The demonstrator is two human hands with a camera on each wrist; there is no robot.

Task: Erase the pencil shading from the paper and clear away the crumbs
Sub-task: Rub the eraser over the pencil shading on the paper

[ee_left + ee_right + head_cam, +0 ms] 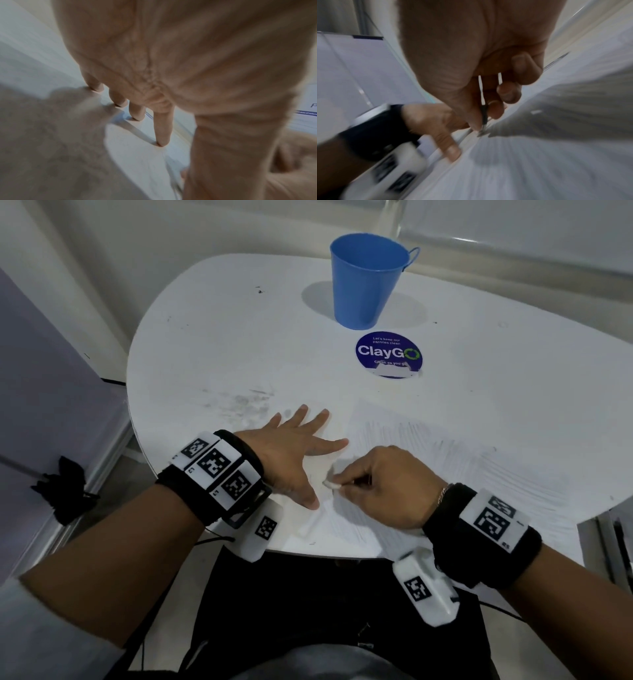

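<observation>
Left hand (291, 453) spread flat, pinning the shaded paper (445, 474) steady beside right hand (380, 484), pinching a white eraser (331, 484) for rubbing.

I see the blue cup (365, 280) standing alone at the far desk (212, 337) edge (a flat sticker (388, 355) before it); both hands crowd the near edge.

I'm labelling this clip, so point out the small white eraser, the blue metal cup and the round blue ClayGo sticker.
small white eraser (331, 484), head view, its exposed end beyond the right fingertips.
blue metal cup (364, 285), head view, middle of its outer wall.
round blue ClayGo sticker (388, 355), head view, centre of the printed disc.
</observation>
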